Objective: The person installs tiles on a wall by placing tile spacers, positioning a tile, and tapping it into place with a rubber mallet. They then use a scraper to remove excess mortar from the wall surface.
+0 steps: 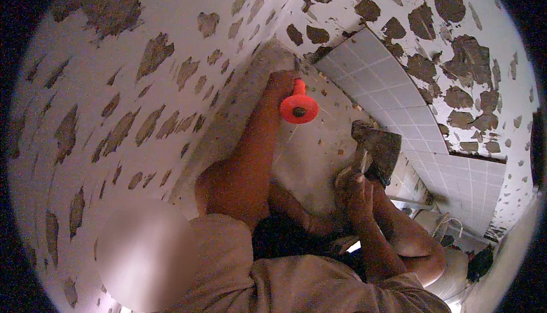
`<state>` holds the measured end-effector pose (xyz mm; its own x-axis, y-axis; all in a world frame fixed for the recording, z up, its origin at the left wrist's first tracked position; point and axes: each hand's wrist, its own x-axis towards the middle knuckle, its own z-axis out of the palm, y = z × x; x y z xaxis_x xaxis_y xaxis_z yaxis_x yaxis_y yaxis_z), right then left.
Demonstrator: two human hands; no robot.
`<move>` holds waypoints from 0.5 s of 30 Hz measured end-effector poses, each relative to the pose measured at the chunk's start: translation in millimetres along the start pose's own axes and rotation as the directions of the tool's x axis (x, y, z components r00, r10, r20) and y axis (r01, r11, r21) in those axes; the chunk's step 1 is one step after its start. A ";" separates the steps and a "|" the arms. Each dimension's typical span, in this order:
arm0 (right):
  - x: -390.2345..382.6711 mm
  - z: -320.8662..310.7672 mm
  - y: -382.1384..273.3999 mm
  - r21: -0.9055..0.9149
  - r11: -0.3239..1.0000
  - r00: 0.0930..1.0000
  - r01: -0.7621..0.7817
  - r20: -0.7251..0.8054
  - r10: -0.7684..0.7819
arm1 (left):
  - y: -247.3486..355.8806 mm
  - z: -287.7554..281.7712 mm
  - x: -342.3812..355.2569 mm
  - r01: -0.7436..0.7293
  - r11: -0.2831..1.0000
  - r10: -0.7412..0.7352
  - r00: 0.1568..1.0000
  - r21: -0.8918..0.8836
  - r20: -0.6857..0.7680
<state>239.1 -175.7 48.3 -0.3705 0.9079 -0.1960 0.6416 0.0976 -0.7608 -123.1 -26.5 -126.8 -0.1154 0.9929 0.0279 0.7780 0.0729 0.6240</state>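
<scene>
Surroundings: The work area is an inside corner where two walls meet. The left wall [114,85] carries white plaster pitted all over with brown chipped patches. The right wall [456,45] shows the same pitting on its upper part; below it runs a band of white square tiles [393,85], which curves toward the lower right. A bare, rough strip [319,153] runs down the corner between the two surfaces, speckled with small debris. White sanitary fittings [450,227] stand at the lower right, partly hidden. A light-coloured shirt [296,284] fills the lower edge.

Obstructions: The left forearm crosses the bare strip and hides part of the corner line. A blurred patch covers the lower left.

Left hand [282,82]: closed around the shaft of a chisel [297,105] with a round orange hand guard. The guard faces the camera just below the hand. The tip points up into the corner near the top edge of the tiles; contact with the wall cannot be confirmed.

Right hand [356,187]: closed around the handle of a hammer [379,147]. The dark, blocky head is raised above the hand, well apart from the chisel guard and in front of the tiled band.
</scene>
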 end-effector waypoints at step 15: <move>14.0 15.9 18.8 -0.619 0.679 0.918 0.395 0.232 -0.322 | 31.8 -1.0 -23.3 0.143 -0.162 -0.140 0.976 -0.976 0.166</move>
<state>235.3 -167.6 21.4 -0.7025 0.7074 -0.0782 0.7051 0.6769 -0.2114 -96.3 -47.4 -106.8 -0.1190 0.9747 -0.1894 -0.7456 0.0383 0.6653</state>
